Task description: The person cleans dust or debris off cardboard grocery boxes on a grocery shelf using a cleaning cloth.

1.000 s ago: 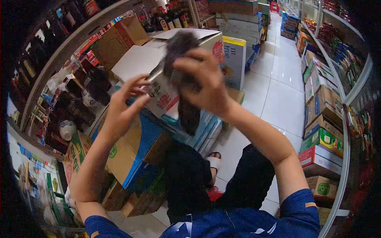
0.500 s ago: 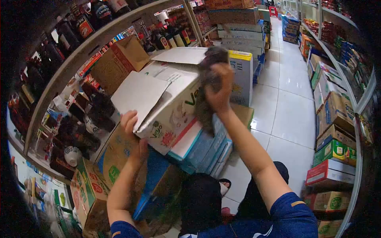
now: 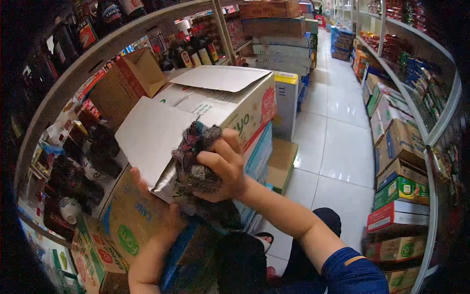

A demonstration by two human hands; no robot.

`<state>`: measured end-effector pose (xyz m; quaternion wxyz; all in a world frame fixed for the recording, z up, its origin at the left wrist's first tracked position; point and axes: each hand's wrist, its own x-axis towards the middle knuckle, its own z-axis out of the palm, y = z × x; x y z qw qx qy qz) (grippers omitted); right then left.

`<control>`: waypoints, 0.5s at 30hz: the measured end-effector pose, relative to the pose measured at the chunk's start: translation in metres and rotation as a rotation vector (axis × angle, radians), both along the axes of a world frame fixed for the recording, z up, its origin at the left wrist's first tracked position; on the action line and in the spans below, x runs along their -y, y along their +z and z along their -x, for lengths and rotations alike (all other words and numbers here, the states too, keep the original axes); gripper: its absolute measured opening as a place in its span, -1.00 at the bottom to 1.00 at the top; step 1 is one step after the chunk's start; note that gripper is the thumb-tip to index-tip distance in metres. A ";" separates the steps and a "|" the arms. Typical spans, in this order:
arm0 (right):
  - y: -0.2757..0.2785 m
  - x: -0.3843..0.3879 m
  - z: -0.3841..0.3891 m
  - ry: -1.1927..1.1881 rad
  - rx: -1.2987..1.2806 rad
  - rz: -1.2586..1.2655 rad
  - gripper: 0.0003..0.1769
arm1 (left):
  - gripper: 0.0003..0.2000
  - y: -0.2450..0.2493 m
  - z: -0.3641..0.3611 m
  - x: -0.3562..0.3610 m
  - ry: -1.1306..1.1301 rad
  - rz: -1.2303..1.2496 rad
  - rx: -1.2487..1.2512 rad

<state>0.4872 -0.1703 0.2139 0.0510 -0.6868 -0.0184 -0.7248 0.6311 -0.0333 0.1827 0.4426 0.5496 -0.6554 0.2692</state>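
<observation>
A white carton printed with "Veyo" and pink marks sits on stacked boxes in front of me, its top flaps partly raised. My right hand is closed around a bunched dark grey cloth with some reddish threads, at the carton's near side. Part of the cloth hangs below the wrist. At the near left corner of the carton, my left hand grips its edge, fingers on the left side and thumb lower down. Blue-and-white boxes lie beneath the carton.
Brown cartons stand at lower left, beside a shelf with dark bottles. An open brown box is behind the white carton. Stacked boxes line the tiled aisle; more cartons fill the right shelves.
My right hand has moved with the cloth from the carton's far right end down and left to its near corner. The left hand stays at that corner. The view has shifted slightly right.
</observation>
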 end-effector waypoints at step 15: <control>-0.015 0.059 0.016 -0.141 0.183 -0.324 -0.73 | -0.32 0.019 0.019 -0.003 0.059 -0.048 -0.038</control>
